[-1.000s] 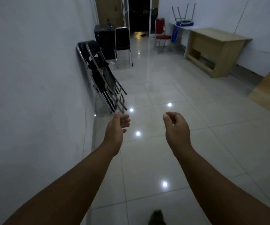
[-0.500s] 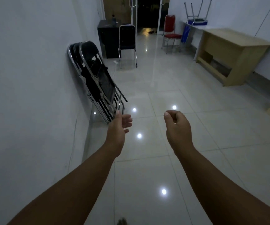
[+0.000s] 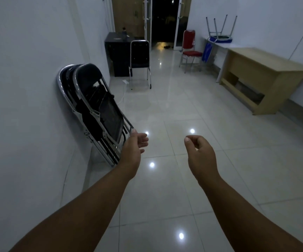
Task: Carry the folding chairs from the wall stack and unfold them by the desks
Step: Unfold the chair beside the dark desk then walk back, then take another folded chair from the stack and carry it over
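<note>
A stack of folded black chairs with chrome frames leans against the white wall on the left, feet on the tiled floor. My left hand is stretched forward, open and empty, just right of the stack's lower legs and apart from them. My right hand hangs further right over the floor, fingers loosely curled, holding nothing. A light wooden desk stands along the right wall. A black unfolded chair stands by a dark cabinet at the back.
A dark cabinet sits at the far left wall. A red chair stands near the open doorway. An upturned stool rests on a white table at the far right. Glossy tiled floor stretches ahead.
I have walked forward: the chair stack and desk are closer and larger in view. Both hands stay outstretched and empty, the left now nearer the stack's legs.
</note>
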